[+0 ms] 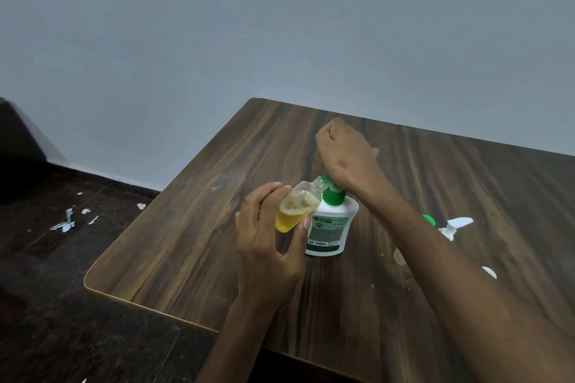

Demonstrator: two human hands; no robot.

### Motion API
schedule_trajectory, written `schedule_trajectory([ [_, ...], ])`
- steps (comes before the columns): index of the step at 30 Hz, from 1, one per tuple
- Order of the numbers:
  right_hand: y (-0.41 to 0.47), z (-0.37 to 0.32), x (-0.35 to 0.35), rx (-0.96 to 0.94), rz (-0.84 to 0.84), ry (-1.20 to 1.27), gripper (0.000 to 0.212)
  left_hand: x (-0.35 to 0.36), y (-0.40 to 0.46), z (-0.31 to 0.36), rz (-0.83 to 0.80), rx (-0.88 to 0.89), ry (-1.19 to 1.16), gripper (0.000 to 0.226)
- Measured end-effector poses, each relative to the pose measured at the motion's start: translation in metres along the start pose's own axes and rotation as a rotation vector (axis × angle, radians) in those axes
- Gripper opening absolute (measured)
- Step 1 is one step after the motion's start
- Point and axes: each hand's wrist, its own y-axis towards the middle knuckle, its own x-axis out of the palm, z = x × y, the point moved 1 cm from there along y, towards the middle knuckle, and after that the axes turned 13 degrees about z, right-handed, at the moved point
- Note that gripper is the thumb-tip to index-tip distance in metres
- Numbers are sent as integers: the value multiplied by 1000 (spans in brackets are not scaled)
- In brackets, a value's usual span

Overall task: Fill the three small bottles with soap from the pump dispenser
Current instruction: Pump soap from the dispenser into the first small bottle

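Note:
A white soap dispenser (331,228) with a green pump head (333,194) stands near the middle of the wooden table (186,242). My left hand (267,246) grips a small clear bottle (297,210), tilted, with its open neck against the pump's nozzle. Yellow soap with foam on top fills its lower part. My right hand (348,154) is curled into a fist, and its heel presses down on the pump head. My right forearm hides part of the table, and no other small bottle shows.
Right of my forearm lie a green cap (429,220), a white pump part (455,225) and two pale round lids (489,272) (399,256). Paper scraps (67,222) litter the dark floor at the left. A grey wall runs behind the table.

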Motion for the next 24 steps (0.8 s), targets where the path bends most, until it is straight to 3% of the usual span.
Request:
schedule_trajectory([
  [24,2,4,3,15,-34,4,22,0,0,0,-2,12,9,47],
])
